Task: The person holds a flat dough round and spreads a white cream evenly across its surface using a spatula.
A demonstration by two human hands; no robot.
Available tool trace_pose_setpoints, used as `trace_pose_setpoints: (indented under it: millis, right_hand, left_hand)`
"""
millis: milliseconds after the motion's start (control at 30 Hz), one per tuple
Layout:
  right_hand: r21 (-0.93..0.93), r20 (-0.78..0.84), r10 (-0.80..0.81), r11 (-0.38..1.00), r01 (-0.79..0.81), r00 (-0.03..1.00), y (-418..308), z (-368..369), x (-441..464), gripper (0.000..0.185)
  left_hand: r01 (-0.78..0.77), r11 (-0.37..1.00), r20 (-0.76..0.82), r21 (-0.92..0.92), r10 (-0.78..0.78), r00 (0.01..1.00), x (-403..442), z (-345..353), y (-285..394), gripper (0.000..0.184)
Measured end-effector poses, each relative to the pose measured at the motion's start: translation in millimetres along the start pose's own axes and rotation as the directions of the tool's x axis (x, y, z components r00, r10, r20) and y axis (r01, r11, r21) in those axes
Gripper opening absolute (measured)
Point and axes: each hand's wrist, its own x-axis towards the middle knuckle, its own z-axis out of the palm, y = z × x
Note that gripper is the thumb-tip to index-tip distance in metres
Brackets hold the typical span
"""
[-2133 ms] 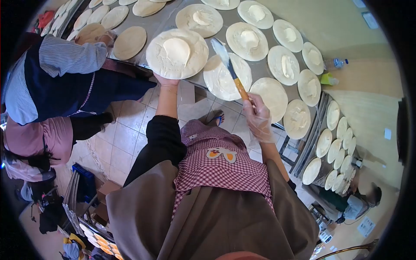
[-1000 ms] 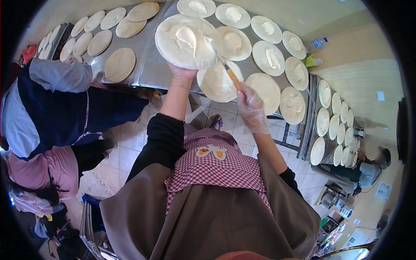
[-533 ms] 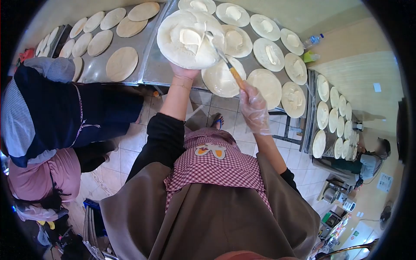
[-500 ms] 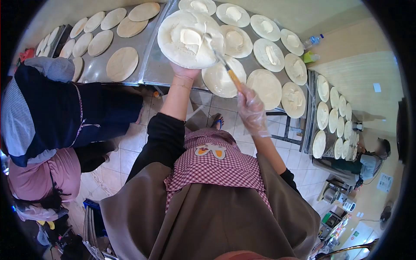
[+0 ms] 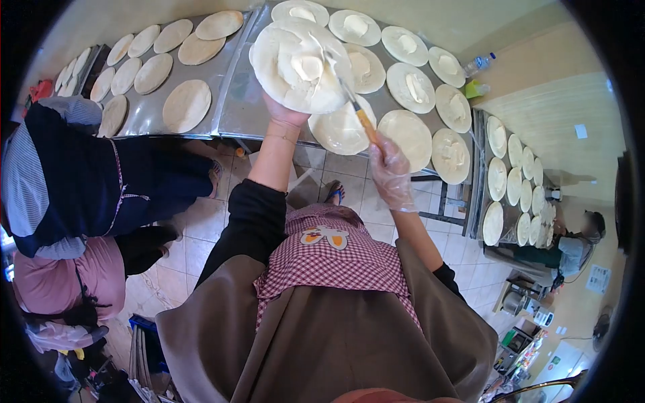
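Note:
Above the metal table, my left hand (image 5: pixel 285 114) supports a round, pale flatbread (image 5: pixel 277 70) from below, its fingers hidden underneath. White cream (image 5: pixel 308 66) lies on the flatbread in a thick patch, with a thinner smear around it. My right hand (image 5: pixel 391 171), in a clear plastic glove, is closed around the wooden handle of a spreading spatula (image 5: pixel 363 121). The metal blade rests on the right part of the flatbread, beside the patch. Just below and to the right, another flatbread (image 5: pixel 341 129) lies coated with a glossy layer.
Several flatbreads topped with white dollops cover the metal table (image 5: pixel 235 101). Plain flatbreads (image 5: pixel 187 106) lie on the left table. A water bottle (image 5: pixel 478 64) and a green item (image 5: pixel 477 88) stand by the wall. Two people are at left; one person (image 5: pixel 578 245) is far right.
The flatbread in my left hand has shifted slightly right and turned. The spatula blade has moved a little right, and its smear looks different. At left, the nearby person's foot has moved.

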Motion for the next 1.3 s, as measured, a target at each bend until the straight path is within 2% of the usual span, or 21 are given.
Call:
trace_pose_setpoints:
  millis: [67,167,200,267,333,367,433,467,567,633,667,733,767,833,867,933,1033,1100,1167,1233,1300]
  right_hand:
    - [0.010,0.022,-0.047,0.999,0.047,0.999,-5.5,1.4,-11.7,0.024]
    - [-0.021,0.061,-0.154,0.988,0.156,0.986,-17.0,-4.2,-27.2,0.028]
    - [0.008,0.110,-0.185,0.983,0.185,0.977,-23.0,-9.3,-28.4,0.028]
    - [0.037,0.157,-0.213,0.977,0.210,0.964,-25.5,-14.7,-26.4,0.029]
    - [0.101,0.071,-0.299,0.951,0.292,0.952,-20.8,-17.8,-20.0,0.027]
    - [0.099,0.070,-0.299,0.951,0.291,0.952,-17.6,-20.4,-14.9,0.027]
    - [0.090,-0.002,-0.041,0.995,0.041,0.999,-10.1,-28.3,-4.3,0.025]
    - [0.008,-0.007,0.016,1.000,-0.016,1.000,-6.3,-31.3,1.6,0.023]
    - [0.001,0.004,0.039,0.999,-0.039,0.999,6.7,-21.7,-3.4,0.024]
    - [0.052,-0.005,0.008,0.999,-0.007,1.000,2.8,-15.1,-16.1,0.025]
    - [0.042,0.011,-0.058,0.997,0.058,0.998,-1.7,-13.7,-20.5,0.027]
    - [0.019,0.092,-0.128,0.992,0.126,0.988,-6.2,-15.5,-28.6,0.032]
    - [0.018,0.092,-0.126,0.992,0.124,0.988,-9.6,-19.8,-30.2,0.032]
    - [-0.006,0.261,-0.114,0.993,0.120,0.958,-16.2,-29.6,-29.6,0.030]
    - [-0.006,0.261,-0.114,0.993,0.120,0.959,-12.3,-30.0,-27.6,0.030]
    - [0.068,0.103,-0.133,0.990,0.126,0.986,-0.4,-29.8,-20.9,0.029]
    - [-0.019,-0.039,0.005,1.000,-0.005,0.999,13.2,-28.1,-4.6,0.027]
    - [0.045,-0.066,0.022,0.999,-0.019,0.998,26.4,-16.2,-8.4,0.025]
    - [0.065,0.001,-0.019,0.998,0.019,1.000,23.3,-5.9,-18.7,0.025]
    - [0.030,-0.033,-0.132,0.991,0.132,0.991,11.2,-4.8,-28.2,0.028]
    - [0.109,0.109,-0.143,0.985,0.132,0.984,-3.9,-13.2,-32.0,0.031]
  left_hand:
    - [-0.033,0.998,-0.030,0.048,0.034,0.999,6.2,-3.2,-2.2,0.057]
    - [0.026,0.995,0.122,-0.099,-0.014,0.992,7.1,-10.6,-8.9,0.060]
    - [-0.076,0.982,-0.070,0.173,0.089,0.994,7.2,-7.5,-16.2,0.064]
    - [-0.113,0.888,-0.225,0.445,0.233,0.946,8.0,-13.0,-21.6,0.069]
    - [-0.017,0.996,-0.129,0.086,0.028,0.991,7.7,-31.7,-19.3,0.067]
    - [-0.016,0.996,-0.128,0.085,0.027,0.991,7.8,-26.0,-18.9,0.067]
    - [0.061,0.992,0.016,-0.111,-0.060,0.998,6.3,-14.0,-18.5,0.067]
    - [0.062,0.992,0.013,-0.112,-0.061,0.998,6.2,-12.2,-18.6,0.067]
    - [0.065,0.994,-0.027,-0.088,-0.068,0.997,7.2,-14.6,-19.9,0.065]
    - [0.096,0.951,0.097,-0.293,-0.070,0.993,13.5,-27.1,-21.6,0.063]
    - [0.090,0.952,0.095,-0.293,-0.065,0.993,13.0,-21.6,-24.5,0.063]
    - [-0.042,0.974,-0.231,0.222,0.094,0.968,12.6,-11.3,-32.7,0.067]
    - [-0.040,0.974,-0.233,0.221,0.093,0.968,11.8,-18.0,-33.9,0.067]
    - [0.000,0.957,-0.333,0.289,0.101,0.937,9.2,-34.2,-34.6,0.067]
    - [0.001,0.957,-0.333,0.289,0.100,0.937,10.3,-35.2,-31.9,0.067]
    - [0.092,0.967,0.080,-0.237,-0.075,0.994,9.8,-36.8,-26.4,0.067]
    - [0.041,0.997,0.011,-0.060,-0.040,0.999,5.6,-19.5,-25.4,0.063]
    - [0.043,0.994,-0.005,-0.098,-0.044,0.999,8.4,-28.0,-27.4,0.064]
    - [0.040,0.990,-0.018,-0.132,-0.043,0.999,11.0,-33.7,-27.8,0.064]
    - [-0.019,0.999,-0.153,0.049,0.026,0.988,12.8,-35.6,-31.4,0.065]
    - [0.012,0.990,-0.242,0.143,0.023,0.970,9.7,-43.1,-35.2,0.067]
